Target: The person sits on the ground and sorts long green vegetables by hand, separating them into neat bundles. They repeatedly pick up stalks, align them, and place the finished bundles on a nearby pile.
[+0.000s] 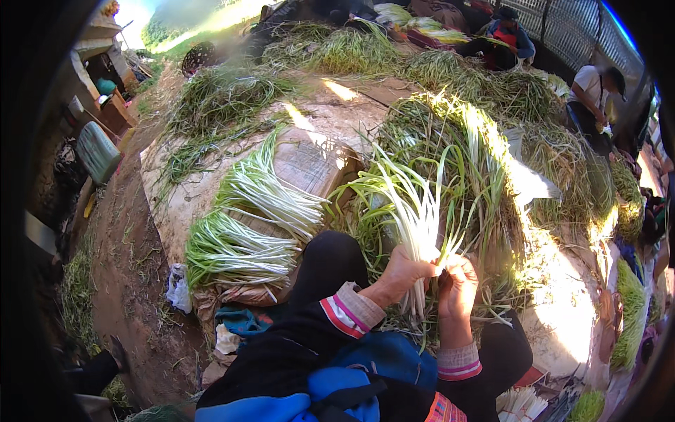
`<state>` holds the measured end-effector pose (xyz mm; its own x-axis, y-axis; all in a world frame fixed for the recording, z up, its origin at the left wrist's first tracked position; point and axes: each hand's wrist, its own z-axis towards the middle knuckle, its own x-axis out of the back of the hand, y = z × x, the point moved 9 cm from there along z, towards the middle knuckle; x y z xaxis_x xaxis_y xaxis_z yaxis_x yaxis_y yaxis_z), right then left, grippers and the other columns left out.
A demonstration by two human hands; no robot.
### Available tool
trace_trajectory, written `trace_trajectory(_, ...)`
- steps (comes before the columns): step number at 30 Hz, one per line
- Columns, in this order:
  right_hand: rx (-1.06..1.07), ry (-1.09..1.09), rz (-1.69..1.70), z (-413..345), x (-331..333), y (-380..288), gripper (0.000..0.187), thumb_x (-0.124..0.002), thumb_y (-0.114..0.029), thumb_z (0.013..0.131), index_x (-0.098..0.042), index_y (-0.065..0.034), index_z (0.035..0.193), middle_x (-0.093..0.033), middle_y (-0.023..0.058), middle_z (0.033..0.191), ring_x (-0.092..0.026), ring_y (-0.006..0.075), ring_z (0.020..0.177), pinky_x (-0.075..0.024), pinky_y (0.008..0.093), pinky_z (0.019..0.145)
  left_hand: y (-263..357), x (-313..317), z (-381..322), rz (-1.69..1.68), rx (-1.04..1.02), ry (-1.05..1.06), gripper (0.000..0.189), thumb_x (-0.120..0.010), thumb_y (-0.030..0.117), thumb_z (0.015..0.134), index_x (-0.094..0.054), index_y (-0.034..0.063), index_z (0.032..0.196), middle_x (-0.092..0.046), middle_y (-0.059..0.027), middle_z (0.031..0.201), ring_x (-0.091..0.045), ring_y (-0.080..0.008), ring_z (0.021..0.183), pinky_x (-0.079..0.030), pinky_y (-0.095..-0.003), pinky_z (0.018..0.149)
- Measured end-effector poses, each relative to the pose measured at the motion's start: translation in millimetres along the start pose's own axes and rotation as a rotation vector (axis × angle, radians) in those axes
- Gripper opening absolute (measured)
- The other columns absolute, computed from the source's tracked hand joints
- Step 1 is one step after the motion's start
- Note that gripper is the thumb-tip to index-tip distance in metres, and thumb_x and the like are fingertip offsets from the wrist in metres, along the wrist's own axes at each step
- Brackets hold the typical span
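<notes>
My left hand (396, 273) grips a fanned bunch of long white-stemmed greens (416, 211), which look like chives or young leeks. Their green leaf ends point away from me and the white stem ends hang below my fist. Close beside it, my right hand (457, 285) pinches a green stalk (449, 248) between thumb and fingers. To the left, two neat heaps of cleaned stalks, a nearer heap (242, 250) and a farther heap (274, 198), lie on a cardboard box (311, 163). Just beyond my hands rises a large tangled pile of uncleaned stalks (422, 126).
Leafy waste piles (221, 100) lie around a pale ground sheet (163, 184). A crumpled plastic bag (179, 287) sits left of the near heap. One person (509, 39) sits at the back; another (593, 97) is at the right. White stalks (519, 406) lie at my lower right.
</notes>
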<state>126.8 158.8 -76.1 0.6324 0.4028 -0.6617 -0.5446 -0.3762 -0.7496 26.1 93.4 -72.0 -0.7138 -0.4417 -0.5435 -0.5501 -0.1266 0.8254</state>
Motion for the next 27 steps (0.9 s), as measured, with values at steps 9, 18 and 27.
trace_trajectory(9, -0.016, 0.021, 0.183, -11, 14, -7, 0.009, -0.062, -0.011, 0.087, -0.057, -0.0067, 0.092, -0.064, 0.0093, 0.086, -0.062, 0.0211, 0.080, -0.0512, 0.0371, 0.078, 4, 15, 4, -0.278, -0.068, 0.226, 0.013, -0.064, -0.004, 0.071, -0.062, -0.0015, 0.083, -0.060, -0.0060, 0.067, -0.056, -0.0152, 0.047, -0.047, -0.0277, 0.042)
trace_trajectory(18, -0.248, -0.047, -1.209, -63, 118, -23, 0.016, -0.064, -0.010, 0.081, -0.061, 0.0016, 0.092, -0.061, 0.0085, 0.083, -0.058, 0.0188, 0.071, -0.0468, 0.0314, 0.066, 54, 40, 15, -0.327, -0.248, 0.225, 0.020, -0.065, -0.006, 0.071, -0.058, 0.0012, 0.087, -0.059, -0.0071, 0.068, -0.057, -0.0175, 0.049, -0.048, -0.0294, 0.043)
trace_trajectory(27, 0.074, -0.104, -0.576, -4, -2, -27, 0.019, -0.066, -0.014, 0.085, -0.065, 0.0025, 0.094, -0.062, 0.0058, 0.091, -0.056, 0.0121, 0.081, -0.0448, 0.0261, 0.077, 5, -11, 4, -0.020, -0.164, -0.011, 0.017, -0.066, -0.006, 0.071, -0.066, 0.0007, 0.087, -0.065, -0.0038, 0.078, -0.060, -0.0096, 0.064, -0.049, -0.0244, 0.052)
